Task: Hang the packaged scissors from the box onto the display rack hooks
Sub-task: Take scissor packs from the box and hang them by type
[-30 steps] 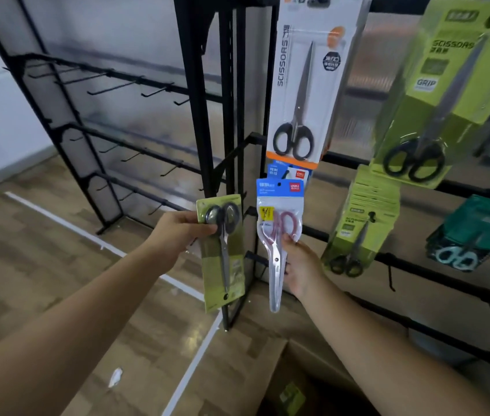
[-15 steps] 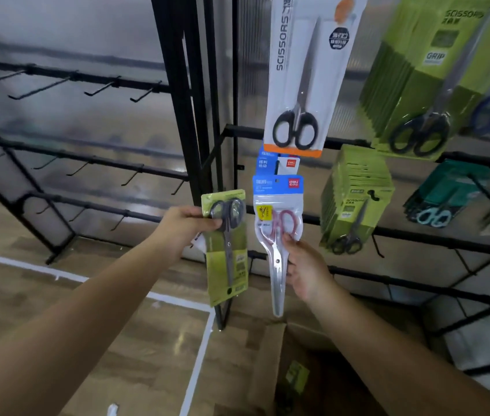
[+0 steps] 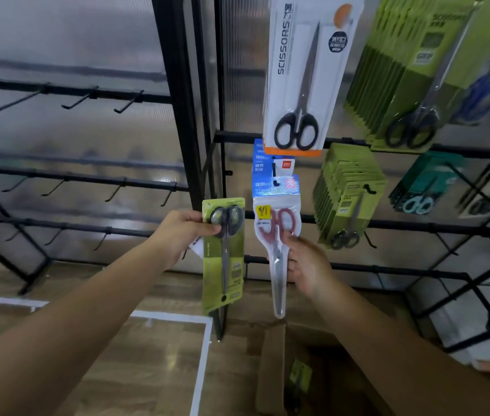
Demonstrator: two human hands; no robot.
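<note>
Two hands in view, one pack in each. Left hand (image 3: 185, 232) pinching a green pack (image 3: 223, 253) by its upper part, thumb over the black handles, pack hanging upright and free of the rack (image 3: 177, 94). Right hand (image 3: 305, 264) curled round a clear pack (image 3: 276, 235) of red-handled scissors at mid-length, blue header (image 3: 275, 186) raised to a hook (image 3: 276, 183) in front of more blue packs (image 3: 263, 162) already hung; whether the hook had passed through the hole, not discernible. One white pack (image 3: 306, 73) hung above, marked SCISSORS. Two green stacks on hooks to the right: one large (image 3: 400, 70), one small (image 3: 346, 193). One teal stack (image 3: 424, 184) further right. Left bay: three rails of bare hooks (image 3: 80, 100), four visible on each. One open box (image 3: 273, 367) on the floor below, one green pack (image 3: 299, 372) inside. Compared with half a second earlier: both grips unchanged, green pack level with the clear one as before, clear pack's header shifted slightly up against the hung blue packs, view moved nearer the rack.
</note>
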